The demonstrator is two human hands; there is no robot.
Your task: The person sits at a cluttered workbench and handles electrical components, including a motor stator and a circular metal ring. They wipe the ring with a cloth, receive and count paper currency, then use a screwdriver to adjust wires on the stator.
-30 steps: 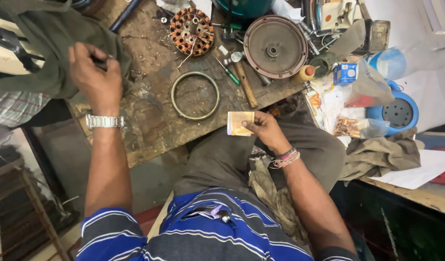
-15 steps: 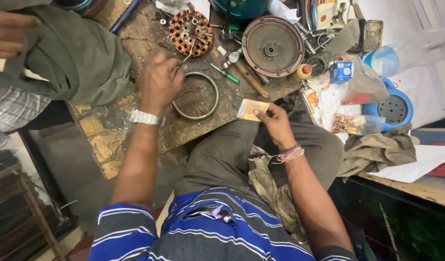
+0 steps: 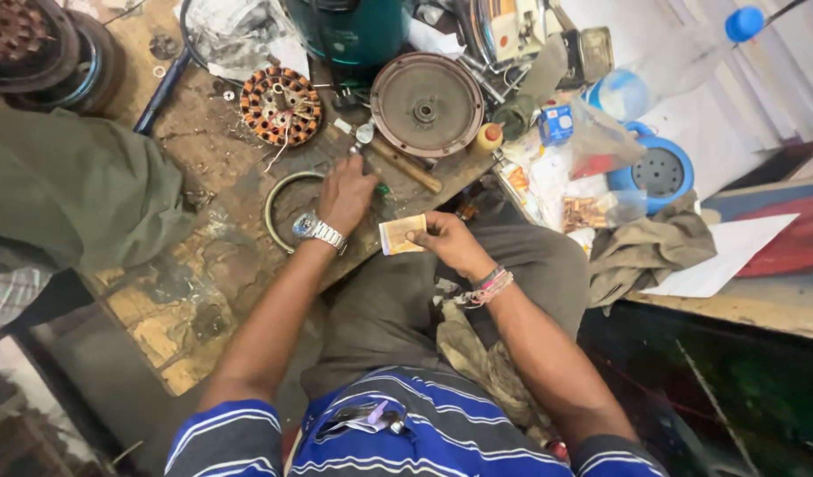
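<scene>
- Fingers of my left hand (image 3: 346, 196) are curled down onto the bench (image 3: 203, 265), reaching over the right edge of the metal ring (image 3: 281, 200); whether they pinch anything underneath, I cannot tell.
- Right hand (image 3: 446, 243) is closed on a small yellowish card (image 3: 401, 234), thumb on top, holding it flat just off the bench edge above my lap.
- Silver wristwatch (image 3: 315, 230) sits on my left wrist, and bead bracelets (image 3: 490, 284) wrap the right one.
- Just beyond my left knuckles lies a wooden-handled tool (image 3: 408, 168), angled across the bench, with a green-handled tool beside my fingers, mostly hidden.
- Further out, the copper-wound stator (image 3: 281, 106) rests flat, thin wire ends trailing toward the ring.
- Right of it sits the round rusty motor cover (image 3: 427, 104), touching the tool's far end, with a small yellow bottle (image 3: 489, 137) near its rim.
- Dark green cloth (image 3: 71, 190) covers the bench's left side.
- Off to my right, a blue round housing (image 3: 658, 172) and a grey rag (image 3: 654, 252) lie among cluttered packets.
</scene>
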